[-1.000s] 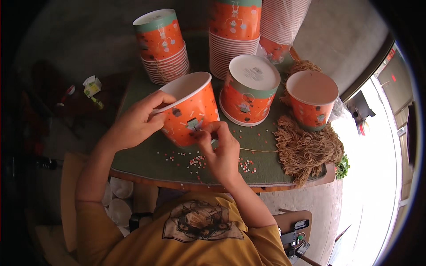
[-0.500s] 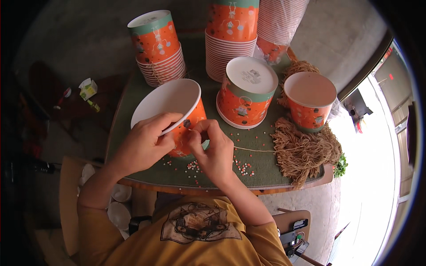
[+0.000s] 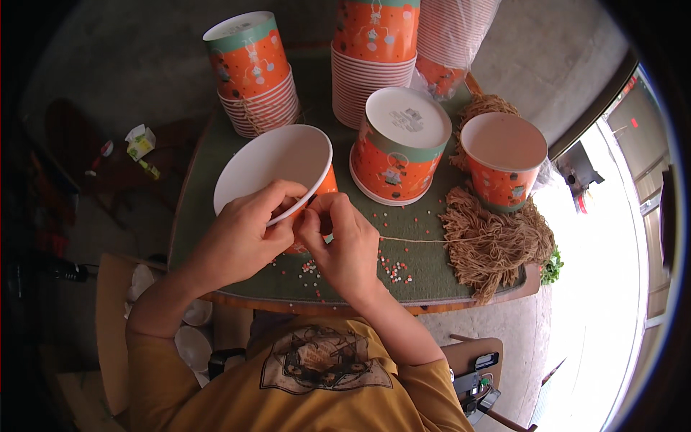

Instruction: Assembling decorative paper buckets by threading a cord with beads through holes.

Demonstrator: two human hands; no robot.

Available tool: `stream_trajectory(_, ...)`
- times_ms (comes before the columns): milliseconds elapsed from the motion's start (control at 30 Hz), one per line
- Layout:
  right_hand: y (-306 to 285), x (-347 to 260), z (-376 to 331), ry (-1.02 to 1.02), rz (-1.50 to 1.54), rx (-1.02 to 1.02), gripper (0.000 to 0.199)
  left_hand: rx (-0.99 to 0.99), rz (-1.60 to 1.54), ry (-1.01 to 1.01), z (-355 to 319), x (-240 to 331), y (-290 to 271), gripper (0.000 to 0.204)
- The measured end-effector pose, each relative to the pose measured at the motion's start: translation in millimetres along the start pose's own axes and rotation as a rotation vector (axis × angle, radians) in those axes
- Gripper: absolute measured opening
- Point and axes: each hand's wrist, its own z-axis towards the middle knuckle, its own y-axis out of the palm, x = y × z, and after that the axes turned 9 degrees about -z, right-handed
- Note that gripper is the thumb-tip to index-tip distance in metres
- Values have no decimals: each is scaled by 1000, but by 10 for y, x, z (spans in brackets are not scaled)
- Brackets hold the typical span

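Note:
A large orange paper bucket with a white inside and rolled rim stands upright but tipped a little at the table's near left. My left hand is closed over its near rim, fingers inside and thumb outside. Against the bucket's right side, my right hand pinches a thin tan string; the tip between the fingers is hidden. That string runs right to a loose bundle of tan strings. Both hands' fingertips nearly meet at the bucket wall.
Small white and orange paper dots lie scattered on the green table mat. An upside-down bucket stands centre, and an upright one sits by the bundle. Nested bucket stacks rise at the back. A tissue pack lies far left.
My left thumb and fingers have moved right, closer to my right fingertips at the bucket wall. The bucket has shifted slightly. My right hand has hardly moved.

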Motion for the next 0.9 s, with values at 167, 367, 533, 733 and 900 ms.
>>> stream_trajectory(167, -90, 17, -19, 61, -92, -47, 17, -138, -238, -86, 48, -62, -72, 22)
stream_trajectory(367, -210, -42, -32, 141, -137, -157, 16, -271, -413, -219, 256, -298, -46, 11)
stream_trajectory(533, -238, 22, -26, 176, -133, -171, 13, -293, -312, -205, 355, -337, 67, 10)
stream_trajectory(733, -256, 88, 13, 287, 23, -262, 10, -235, -132, -90, 387, -417, 118, 13)
stream_trajectory(900, -416, 121, 147, 366, 84, -297, 10, -183, -24, -104, 394, -416, 12, 9)
